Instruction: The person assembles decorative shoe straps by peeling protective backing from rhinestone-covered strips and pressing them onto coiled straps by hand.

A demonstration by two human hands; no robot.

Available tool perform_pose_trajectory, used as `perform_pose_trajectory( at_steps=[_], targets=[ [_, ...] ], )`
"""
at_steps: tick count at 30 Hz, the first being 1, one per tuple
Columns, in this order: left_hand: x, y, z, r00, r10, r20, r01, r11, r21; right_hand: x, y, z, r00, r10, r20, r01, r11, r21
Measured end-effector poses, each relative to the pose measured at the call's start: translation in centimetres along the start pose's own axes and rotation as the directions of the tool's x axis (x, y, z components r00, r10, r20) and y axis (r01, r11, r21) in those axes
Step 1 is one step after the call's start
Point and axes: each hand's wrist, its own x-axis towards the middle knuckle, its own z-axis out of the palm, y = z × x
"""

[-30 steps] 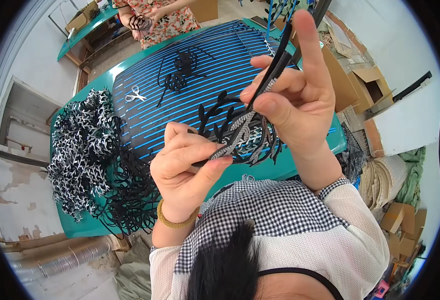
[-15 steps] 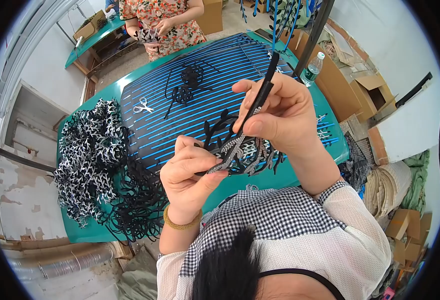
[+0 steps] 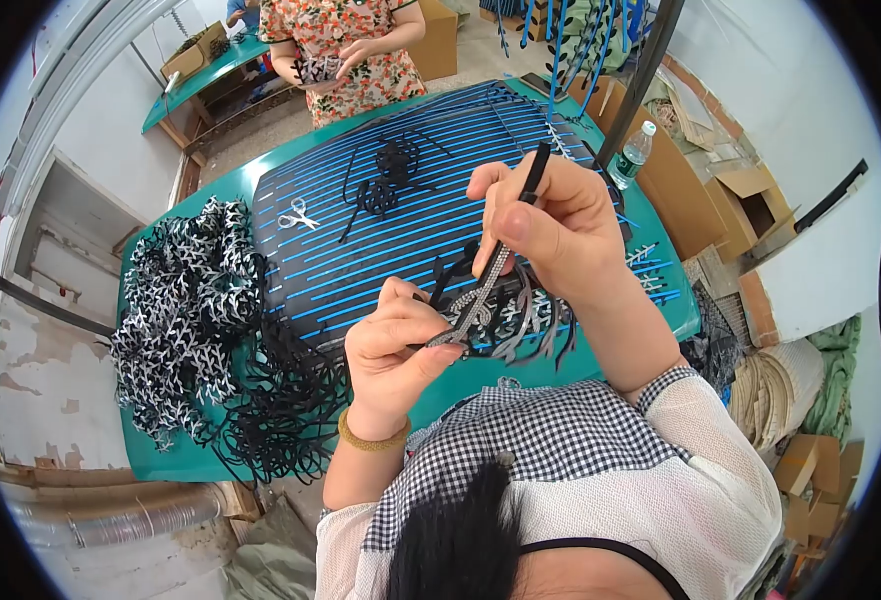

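A black strip with sparkling silver stones (image 3: 492, 278) runs slantwise between my hands, above the green table's near part. My left hand (image 3: 390, 345) pinches its lower end between thumb and fingers. The upper part is pinched by my right hand (image 3: 560, 225), and a plain black end sticks up past the fingers. Black and silver leaf-shaped pieces (image 3: 525, 325) hang beneath the strip, between the hands. Behind them lies a dark sheet with blue stripes (image 3: 330, 270), bearing white-handled scissors (image 3: 298, 214) and a tangle of black cord (image 3: 395, 160).
Heaped on the green table (image 3: 145, 460) at left are black-and-white leafy trims (image 3: 185, 320) and black cords (image 3: 280, 410). A plastic bottle (image 3: 632, 155) stands by a dark post at right. Across the table a person (image 3: 345, 45) holds a leafy piece. Cardboard boxes (image 3: 745, 205) are at right.
My right hand has moved down and its raised index finger has curled in around the strip. My left hand keeps its pinch. The view has shifted, bringing the bottle into sight.
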Motion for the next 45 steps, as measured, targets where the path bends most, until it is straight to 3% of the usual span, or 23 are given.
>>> perform_pose_trajectory(
  at_steps=[9,14,15,16,18,19,20,21,24,27,30,32,33,34,36,37,40,42,43,45],
  targets=[
    [-1.0,0.0,-1.5,0.999,0.026,0.025,-0.027,0.999,0.042,0.6,1.4,0.9,0.991,0.101,-0.085,-0.102,0.995,-0.007],
    [-1.7,-0.1,-2.3,0.993,0.027,-0.114,-0.02,0.998,0.06,1.1,2.5,2.2,0.969,0.246,-0.005,-0.245,0.966,0.077],
    [-1.8,0.0,-2.6,0.991,0.008,-0.136,0.004,0.996,0.086,1.0,3.2,1.7,0.963,0.249,0.1,-0.259,0.961,0.101],
    [-1.8,0.4,-2.7,0.986,-0.009,-0.164,0.027,0.993,0.112,1.0,3.0,2.1,0.965,0.197,0.175,-0.207,0.977,0.042],
    [-1.9,1.0,-3.0,0.982,-0.024,-0.187,0.048,0.991,0.127,0.5,3.1,3.1,0.934,0.199,0.297,-0.123,0.959,-0.256],
    [-2.2,1.3,-3.2,0.983,-0.049,-0.179,0.075,0.987,0.143,0.2,3.3,3.9,0.924,0.263,0.279,-0.192,0.947,-0.256],
    [-2.4,1.5,-3.4,0.982,-0.035,-0.183,0.063,0.987,0.15,0.0,3.4,4.5,0.91,0.343,0.235,-0.288,0.928,-0.237],
    [-2.7,1.6,-3.9,0.981,-0.078,-0.18,0.109,0.979,0.17,-0.2,4.4,4.6,0.915,0.328,0.235,-0.303,0.943,-0.136],
    [-4.8,2.3,-5.1,0.978,-0.098,-0.183,0.121,0.986,0.119,-0.8,5.7,6.1,0.918,0.332,0.218,-0.322,0.943,-0.079],
    [-6.2,3.3,-6.9,0.917,-0.309,-0.251,0.33,0.943,0.044,-0.4,8.4,6.8,0.885,0.414,0.214,-0.43,0.902,0.029],
    [-8.0,3.3,-8.7,0.951,-0.063,-0.302,0.174,0.919,0.355,-0.5,10.7,8.4,0.769,0.575,0.279,-0.618,0.78,0.097],
    [-8.8,4.4,-10.3,0.923,-0.122,-0.366,0.267,0.887,0.377,-0.3,11.7,10.7,0.742,0.625,0.243,-0.619,0.778,-0.112],
    [-9.2,5.0,-11.2,0.905,-0.152,-0.398,0.32,0.859,0.399,-0.1,13.0,10.7,0.764,0.584,0.276,-0.544,0.812,-0.214],
    [-9.7,5.6,-12.2,0.885,-0.178,-0.43,0.37,0.829,0.419,0.1,13.6,11.1,0.765,0.59,0.258,-0.551,0.807,-0.214],
    [-10.5,6.7,-15.3,0.871,-0.044,-0.489,0.349,0.756,0.553,0.7,14.6,11.9,0.769,0.601,0.218,-0.562,0.798,-0.22],
    [-10.9,7.7,-17.1,0.841,-0.043,-0.539,0.407,0.706,0.579,1.0,14.9,11.8,0.734,0.655,0.181,-0.612,0.753,-0.243],
    [-11.7,9.5,-22.4,0.691,0.215,-0.69,0.465,0.599,0.652,1.4,16.2,10.8,0.688,0.703,0.18,-0.677,0.711,-0.19],
    [-12.0,10.3,-26.1,0.528,0.313,-0.789,0.476,0.661,0.58,1.5,17.0,10.6,0.692,0.711,0.129,-0.686,0.702,-0.19],
    [-12.8,10.6,-28.7,0.525,0.41,-0.746,0.608,0.432,0.666,1.5,17.4,10.3,0.688,0.716,0.116,-0.687,0.695,-0.214],
    [-13.7,10.6,-33.2,0.564,0.556,-0.61,0.637,0.177,0.75,1.2,18.3,9.6,0.677,0.732,0.079,-0.699,0.673,-0.24]
  ],
)
